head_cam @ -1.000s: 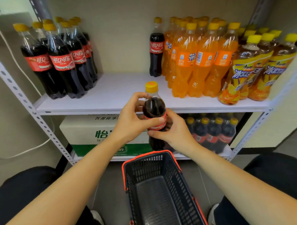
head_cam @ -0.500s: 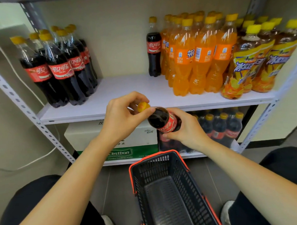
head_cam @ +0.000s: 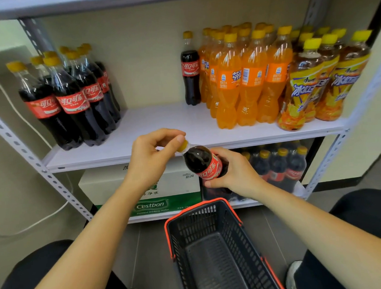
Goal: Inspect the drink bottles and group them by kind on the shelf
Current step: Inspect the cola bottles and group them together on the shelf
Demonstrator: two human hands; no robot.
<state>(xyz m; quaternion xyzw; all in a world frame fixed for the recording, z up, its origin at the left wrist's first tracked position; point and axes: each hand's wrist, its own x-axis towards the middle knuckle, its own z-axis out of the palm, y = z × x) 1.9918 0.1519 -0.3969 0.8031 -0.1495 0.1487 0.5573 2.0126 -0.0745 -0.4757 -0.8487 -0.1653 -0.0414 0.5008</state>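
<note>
Basket [head_cam: 199, 222] sits nearest, on the floor. Just past it the cola bottle [head_cam: 204, 163] is tipped sideways, cap pointing left, probably so label and seal can be checked. Right hand [head_cam: 236, 175] wraps the labelled body, curled tight round it. Left hand [head_cam: 151, 161] pinches the yellow cap [head_cam: 182, 145] between thumb and fingertips [head_cam: 180, 138]. Further back on the shelf [head_cam: 162, 123], the cola group [head_cam: 74, 101] stands far left, likely where this one belongs, and a stray cola [head_cam: 190, 76] stands just beside the orange sodas [head_cam: 248, 80].
</note>
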